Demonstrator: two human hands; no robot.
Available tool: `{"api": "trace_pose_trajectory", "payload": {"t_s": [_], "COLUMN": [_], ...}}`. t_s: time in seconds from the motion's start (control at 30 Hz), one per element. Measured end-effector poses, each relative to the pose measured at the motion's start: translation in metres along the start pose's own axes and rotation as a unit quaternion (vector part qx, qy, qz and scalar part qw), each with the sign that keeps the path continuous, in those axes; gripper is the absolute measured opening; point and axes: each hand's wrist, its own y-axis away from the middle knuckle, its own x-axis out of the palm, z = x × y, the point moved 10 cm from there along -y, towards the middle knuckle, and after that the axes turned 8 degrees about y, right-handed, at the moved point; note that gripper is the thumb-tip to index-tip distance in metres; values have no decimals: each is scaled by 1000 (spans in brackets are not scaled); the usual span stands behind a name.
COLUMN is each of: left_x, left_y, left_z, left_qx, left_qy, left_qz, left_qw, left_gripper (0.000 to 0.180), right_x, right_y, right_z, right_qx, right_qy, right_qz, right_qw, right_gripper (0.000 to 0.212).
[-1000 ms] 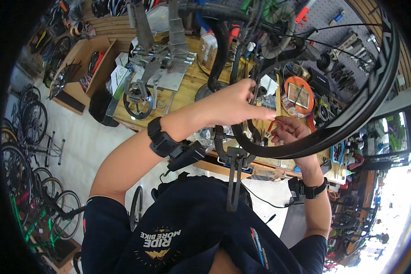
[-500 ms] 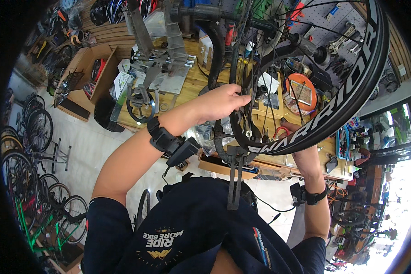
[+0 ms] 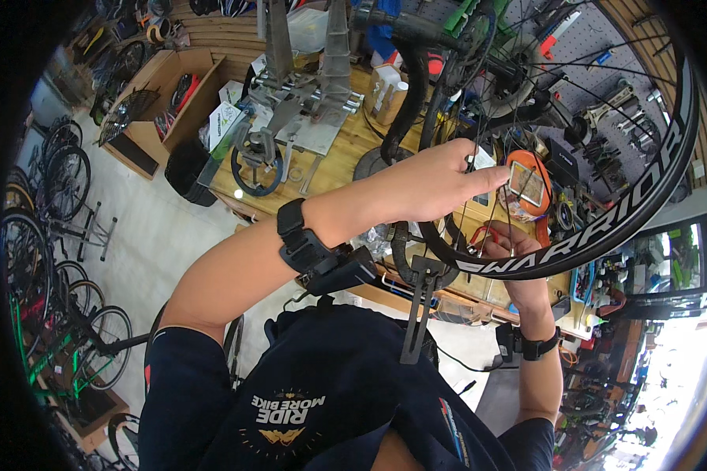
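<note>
A black bicycle wheel [image 3: 605, 235] with pale lettering on its rim stands in a dark truing stand [image 3: 423, 294]. My left hand [image 3: 440, 182] reaches in among the spokes [image 3: 491, 206]. Its thumb stretches to the right across them, apart from the curled fingers, whose tips are partly hidden. Low inside the rim, my right hand [image 3: 511, 239] closes on a small red-handled spoke wrench [image 3: 484, 234]. That tool sits at the spoke ends near the rim; the hand is partly behind the rim and spokes.
Behind the wheel is a wooden workbench [image 3: 342, 169] with a metal fixture [image 3: 310, 125], a bottle [image 3: 390, 102] and an orange round dish [image 3: 536, 177]. Tools hang on a pegboard [image 3: 585, 74]. A cardboard box [image 3: 153, 102] and several bicycles [image 3: 67, 188] stand at left.
My left hand has moved right from the rim's left side to the spokes, its thumb now stretched out. My right hand stays low at the rim with the wrench. The whole view has shifted.
</note>
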Motion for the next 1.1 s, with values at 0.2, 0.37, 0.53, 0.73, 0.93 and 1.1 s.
{"api": "trace_pose_trajectory", "payload": {"t_s": [0.2, 0.37, 0.53, 0.73, 0.93, 1.1], "left_x": [-3, -17, -20, -25, -5, 10], "left_y": [-7, -17, -24, -31, -11, 8], "left_z": [5, 27, 43, 28, -38, -91], "left_qx": [-12, 10, 7, 28, 98, 252], "left_qy": [-31, -104, -24, -29, 126, 102], "left_qz": [15, 13, 27, 21, 85, 147], "left_qw": [999, 994, 999, 999, 984, 951], "left_gripper": [70, 71, 75, 53, 35, 60], "right_x": [13, 12, 3, -8, -18, -24], "right_y": [-15, -20, -14, -8, -6, -2], "right_z": [12, 11, 6, 1, -7, -15], "right_qx": [5, -5, -6, -21, -2, 1], "right_qy": [-13, -26, -42, -35, 13, 22], "right_qz": [5, 2, -24, -42, -64, -74], "right_qw": [1000, 1000, 999, 998, 998, 997], "right_gripper": [36, 36, 36, 32, 34, 37]}}
